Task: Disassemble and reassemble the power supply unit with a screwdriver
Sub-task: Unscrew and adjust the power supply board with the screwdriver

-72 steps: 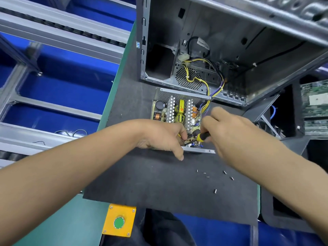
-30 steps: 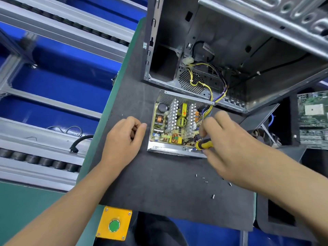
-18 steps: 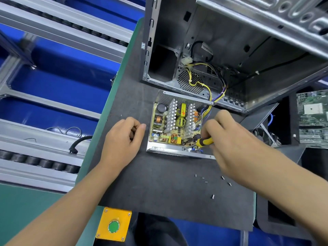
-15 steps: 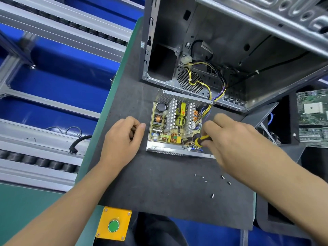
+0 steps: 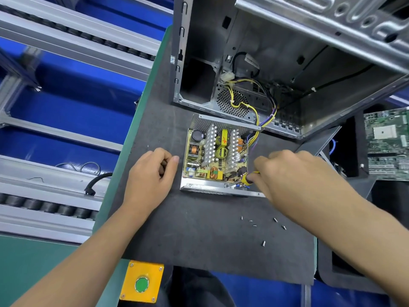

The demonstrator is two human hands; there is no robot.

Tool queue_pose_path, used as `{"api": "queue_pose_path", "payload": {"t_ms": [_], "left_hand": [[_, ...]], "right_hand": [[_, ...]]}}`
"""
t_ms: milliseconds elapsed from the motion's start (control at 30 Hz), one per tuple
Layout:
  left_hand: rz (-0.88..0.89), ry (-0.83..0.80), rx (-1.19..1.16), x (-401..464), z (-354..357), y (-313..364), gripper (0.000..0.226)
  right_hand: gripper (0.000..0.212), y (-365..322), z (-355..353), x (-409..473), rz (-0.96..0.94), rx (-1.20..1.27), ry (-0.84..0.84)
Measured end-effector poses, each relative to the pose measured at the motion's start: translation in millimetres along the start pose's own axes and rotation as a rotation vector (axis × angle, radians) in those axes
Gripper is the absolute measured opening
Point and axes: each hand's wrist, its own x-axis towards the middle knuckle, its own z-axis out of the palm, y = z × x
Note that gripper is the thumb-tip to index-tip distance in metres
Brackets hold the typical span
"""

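1. Screwdriver [image 5: 247, 178] pinched in my right hand [image 5: 294, 173], fingers curled round the yellow-and-black handle; its metal shaft angles down-left to the near rim of the power supply unit [image 5: 218, 159], centre of frame. Whether the tip sits in a screw head I cannot tell.
2. Left hand [image 5: 152, 176] rests on the mat [image 5: 199, 235] just left of the unit, fingers curled in loosely; nothing visible in it, not touching the casing.
3. Unit sits lid-off on the mat, below the open computer case [image 5: 287, 69]. A yellow and black wire bundle [image 5: 254, 120] runs from its upper right corner into the case.
4. Handling, my judgement: folded sheet-metal tray, rigid, moderately heavy, edges probably sharp. Take it by the outer walls, not the board. Exposed inside: finned aluminium heatsinks, copper coils, a dark cylindrical capacitor, all fragile to a slipped tip. The tethering wires would limit lifting or turning.
5. Textures: perforated mesh on the far wall, bright smooth steel on the near lip, coarse dark felt-like mat that should stop sliding.
6. Loose screws [image 5: 263, 224] scattered on the mat, lower right of the unit; small, easily rolled or lost.
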Motion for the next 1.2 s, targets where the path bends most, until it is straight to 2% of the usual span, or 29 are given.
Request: {"api": "queue_pose_path", "payload": {"t_ms": [67, 167, 233, 300, 367, 433, 500, 533, 600, 667, 767, 900, 967, 1100, 1200], "left_hand": [[0.001, 0.000, 0.003, -0.2, -0.2, -0.2, 0.025], [0.003, -0.005, 0.005, -0.1, 0.2, 0.3, 0.025], [0.000, -0.009, 0.006, 0.1, 0.2, 0.6, 0.025], [-0.003, -0.010, 0.012, 0.3, -0.1, 1.1, 0.026], [-0.002, -0.010, 0.010, -0.1, -0.3, 1.9, 0.026], [0.003, -0.005, 0.004, -0.9, -1.6, 2.9, 0.025], [0.008, -0.002, 0.016, -1.0, -1.8, 2.5, 0.025], [0.007, -0.005, 0.018, -1.2, -1.7, 2.1, 0.024], [-0.004, -0.010, 0.018, -2.0, -1.5, 0.5, 0.024], [-0.017, -0.014, 0.023, -2.4, -1.7, -3.6, 0.022], [-0.068, -0.003, -0.035, -1.6, -1.6, -4.5, 0.024], [-0.169, 0.023, -0.169, 2.8, -3.8, 6.8, 0.030], [-0.167, 0.012, -0.231, 3.4, -6.4, 17.0, 0.029], [-0.108, -0.080, -0.350, 1.2, -12.7, 44.1, 0.033], [-0.102, -0.178, -0.369, -0.9, -14.7, 59.4, 0.024]], "right_hand": [[0.052, -6.3, -0.1, -2.0, 0.020, -0.099, -0.021], [0.063, -12.0, 0.7, -0.6, 0.106, -0.041, -0.028], [0.062, -13.1, -3.3, 0.7, 0.166, -0.069, -0.039], [0.049, -14.5, 2.7, -0.8, 0.166, -0.069, -0.002], [0.044, -8.7, 3.4, -8.4, 0.221, 0.067, 0.053], [0.044, 8.2, 0.1, -19.1, 0.285, 0.275, 0.210], [0.047, 37.0, 13.5, -38.1, 0.417, 0.626, 0.395], [0.045, 50.7, 26.0, -50.1, 0.509, 0.799, 0.414], [0.031, 62.8, 64.4, -73.7, 0.667, 1.009, 0.331], [0.016, 52.3, 111.0, -91.8, 0.769, 1.095, 0.200], [0.010, 27.3, 169.0, -102.4, 0.832, 1.126, 0.236], [0.016, 9.1, 206.5, -92.8, 0.834, 0.861, 0.319], [0.025, 2.2, 214.4, -89.8, 0.864, 0.826, 0.366], [0.051, 23.1, 212.7, -94.3, 1.098, 1.020, 0.615], [0.056, 56.5, 206.3, -91.5, 1.227, 1.394, 0.809]]}}
